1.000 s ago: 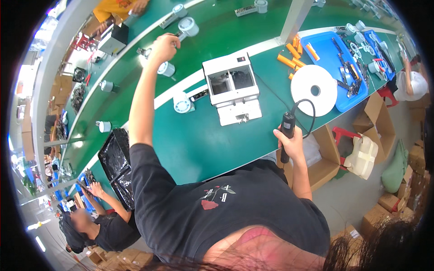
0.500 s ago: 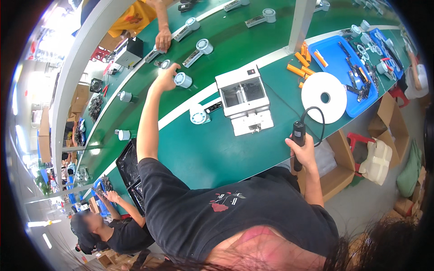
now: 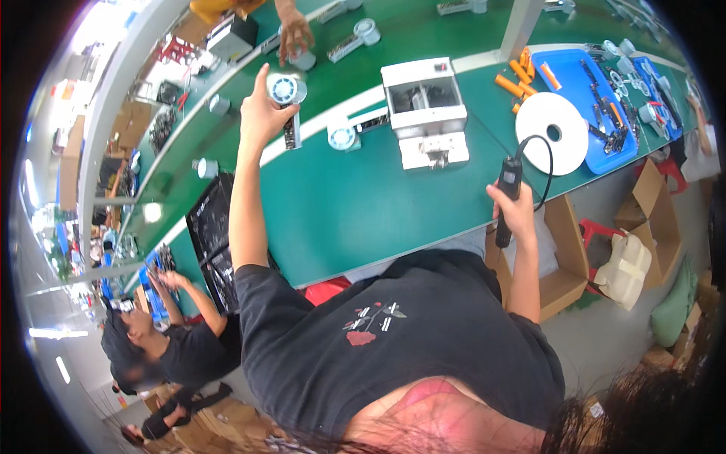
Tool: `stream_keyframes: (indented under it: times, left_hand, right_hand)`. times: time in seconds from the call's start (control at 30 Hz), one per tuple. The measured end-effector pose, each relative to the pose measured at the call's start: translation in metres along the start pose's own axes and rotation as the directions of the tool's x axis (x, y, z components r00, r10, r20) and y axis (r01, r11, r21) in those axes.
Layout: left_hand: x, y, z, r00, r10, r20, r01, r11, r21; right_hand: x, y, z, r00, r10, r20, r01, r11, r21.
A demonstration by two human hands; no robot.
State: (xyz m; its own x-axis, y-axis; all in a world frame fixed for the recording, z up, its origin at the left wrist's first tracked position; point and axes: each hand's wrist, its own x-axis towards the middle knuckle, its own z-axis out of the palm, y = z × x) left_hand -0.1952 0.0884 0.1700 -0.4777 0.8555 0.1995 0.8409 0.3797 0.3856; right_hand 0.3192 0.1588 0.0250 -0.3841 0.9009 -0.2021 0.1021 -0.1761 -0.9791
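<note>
Head view shows us the left hand [image 3: 263, 119] grasping a pale-blue round-headed housing [image 3: 284, 90] between thumb and fingers, above the rim strip of the green workbench [image 3: 355, 216]; its handle, with internal parts exposed, points toward us. We see the right hand [image 3: 516, 209] wrapped around a black corded electric screwdriver [image 3: 510, 180], held upright near the bench's front edge. Between the hands, a second housing [image 3: 342, 138] lies on the bench, its handle pointing toward a white screw feeder [image 3: 426, 102]. To the right we find a white reel [image 3: 535, 127], several orange cylinders [image 3: 508, 85] and a blue tray [image 3: 572, 85] holding dark parts. Beyond the left hand, a co-worker's hand [image 3: 296, 34] is over another pale-blue housing [image 3: 304, 61]; we cannot tell whether it grips it.
</note>
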Motion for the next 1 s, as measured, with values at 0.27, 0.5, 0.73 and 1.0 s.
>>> stream_keyframes:
  times: [0.27,0.5,0.73,1.0]
  left_hand:
    - [-0.217,0.117,0.081,0.971,-0.19,0.145,0.239,0.782,-0.575]
    - [-0.247,0.139,0.133,0.974,-0.225,0.037,0.223,0.903,-0.368]
    - [-0.257,0.101,0.145,0.971,-0.191,0.145,0.24,0.756,-0.609]
    - [-0.246,0.089,0.154,0.964,-0.118,0.24,0.244,0.757,-0.606]
  right_hand:
    - [0.001,0.007,-0.003,1.0,-0.005,0.023,0.005,1.0,-0.006]
    - [0.0,0.011,-0.005,0.999,-0.03,0.045,0.03,1.0,-0.009]
    - [0.001,0.012,-0.004,1.0,0.01,0.024,-0.009,0.999,-0.033]
    - [0.001,0.006,-0.003,0.999,0.035,0.011,-0.034,0.996,-0.085]
